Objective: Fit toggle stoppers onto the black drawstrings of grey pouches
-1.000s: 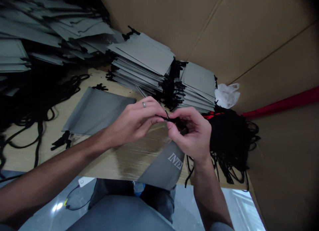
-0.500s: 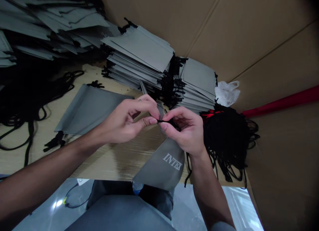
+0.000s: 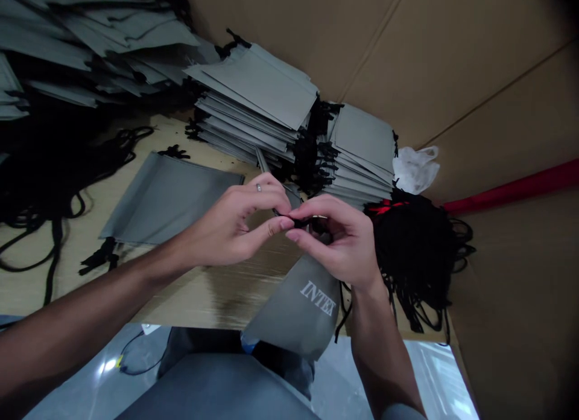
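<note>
two bare hands: the left hand [image 3: 239, 224] and the right hand [image 3: 341, 236] meet fingertip to fingertip above the counter, a pale wooden top [image 3: 203, 296].
left fingers: thumb and forefinger pinched almost together on a thin black cord [image 3: 302, 221]; a ring is on this hand.
right fingers: curled round the same cord, the thumb just below the forefinger with a small gap showing; what lies deeper in the palm is hidden.
grey bag: a soft grey fabric bag with white "intex" lettering [image 3: 294, 311] hangs below the right hand, which is the nearer one. its long axis runs down from those fingers towards the person, leaning left, the wide end past the counter's near edge.
cord: stretches sideways between the two pinches, at the bag's gathered, narrow top; the exact join cannot be told.
flat pouch: a flat grey fabric pouch with black cord ends [image 3: 174, 197] lies beyond the left forearm.
stacks: a tall stack of grey pouches [image 3: 257, 85] and a shorter stack of grey pouches [image 3: 364, 139] stand behind the hands.
right side: a heap of loose black cords [image 3: 414, 251].
</note>
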The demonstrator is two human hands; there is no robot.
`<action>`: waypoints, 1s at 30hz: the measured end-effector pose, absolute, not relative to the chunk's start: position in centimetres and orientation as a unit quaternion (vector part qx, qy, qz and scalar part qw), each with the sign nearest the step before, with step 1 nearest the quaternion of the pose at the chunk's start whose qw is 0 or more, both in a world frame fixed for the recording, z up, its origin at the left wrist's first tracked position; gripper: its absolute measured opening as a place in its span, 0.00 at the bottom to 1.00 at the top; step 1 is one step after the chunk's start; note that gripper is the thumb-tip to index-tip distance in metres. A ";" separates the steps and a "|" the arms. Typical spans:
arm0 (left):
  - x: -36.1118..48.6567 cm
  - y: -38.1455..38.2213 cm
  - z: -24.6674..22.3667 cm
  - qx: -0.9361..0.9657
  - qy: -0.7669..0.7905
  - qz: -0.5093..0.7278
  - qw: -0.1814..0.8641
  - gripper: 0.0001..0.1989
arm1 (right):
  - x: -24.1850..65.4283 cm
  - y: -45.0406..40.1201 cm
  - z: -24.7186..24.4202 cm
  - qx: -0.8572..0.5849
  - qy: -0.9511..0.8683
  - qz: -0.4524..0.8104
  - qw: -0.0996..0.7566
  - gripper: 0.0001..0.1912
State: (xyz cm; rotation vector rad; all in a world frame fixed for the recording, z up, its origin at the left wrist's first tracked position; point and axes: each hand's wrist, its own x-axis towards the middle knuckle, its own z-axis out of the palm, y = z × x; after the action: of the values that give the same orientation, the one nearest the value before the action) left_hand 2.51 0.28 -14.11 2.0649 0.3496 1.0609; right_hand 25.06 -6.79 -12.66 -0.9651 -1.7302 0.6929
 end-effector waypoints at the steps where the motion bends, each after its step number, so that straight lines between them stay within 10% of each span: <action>1: 2.5 0.2 -14.1 0.812 0.141 0.412 0.388 0.04 | 25.1 -6.8 -12.7 -0.399 -0.724 0.270 0.494 0.12; 14: 2.3 0.6 -14.0 0.789 0.140 0.396 0.448 0.14 | 24.8 -6.7 -13.3 -0.404 -0.669 0.347 0.518 0.08; 30: 2.7 0.3 -14.5 0.812 0.161 0.422 0.369 0.03 | 26.1 -6.8 -12.3 -0.431 -0.634 0.417 0.488 0.07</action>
State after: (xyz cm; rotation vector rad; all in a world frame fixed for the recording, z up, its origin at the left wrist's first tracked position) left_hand 2.68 0.32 -14.46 2.0857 0.4130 1.0837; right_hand 26.06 -6.85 -12.32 -1.0478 -1.5409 1.0139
